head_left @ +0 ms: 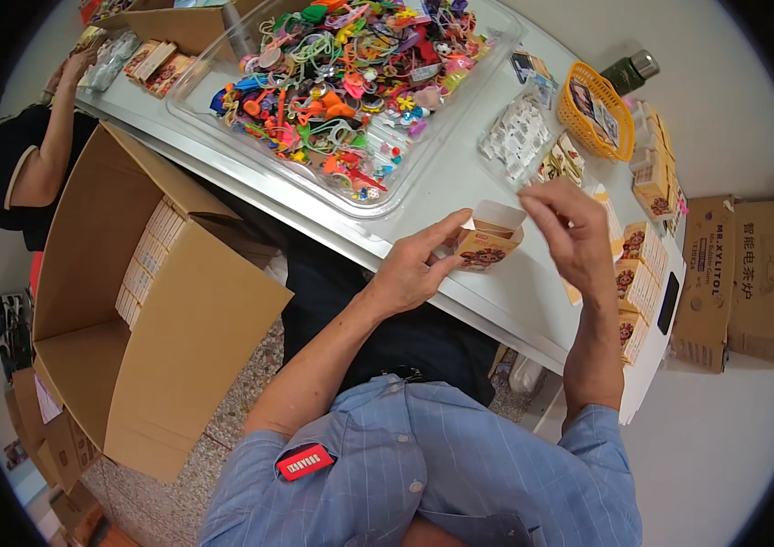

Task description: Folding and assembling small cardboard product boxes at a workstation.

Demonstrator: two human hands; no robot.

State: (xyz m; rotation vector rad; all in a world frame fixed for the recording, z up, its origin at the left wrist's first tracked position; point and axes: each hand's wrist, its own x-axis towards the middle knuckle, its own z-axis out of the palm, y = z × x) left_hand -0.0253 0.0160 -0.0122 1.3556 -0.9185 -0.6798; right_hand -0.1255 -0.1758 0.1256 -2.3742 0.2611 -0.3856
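My left hand [412,266] grips a small orange-and-cream carton [489,252] by its left side, over the table's front edge. The carton's top stands open with its white flaps raised. Just to the right of it, my right hand [574,232] is closed in a pinch beside a flap; whatever its fingertips hold, if anything, is too small to make out. Beyond my hands lies a clear bag of small white packets [519,135]. Next to it are several small printed packets [562,162].
A clear plastic tub [371,208] of colourful trinkets fills the table's middle. Filled cartons [638,273] line the right edge near a black phone [670,303]. An orange basket [625,146] and dark bottle [626,73] stand behind. A large cardboard box [196,356] opens at left; another person's arm [51,150] reaches beyond.
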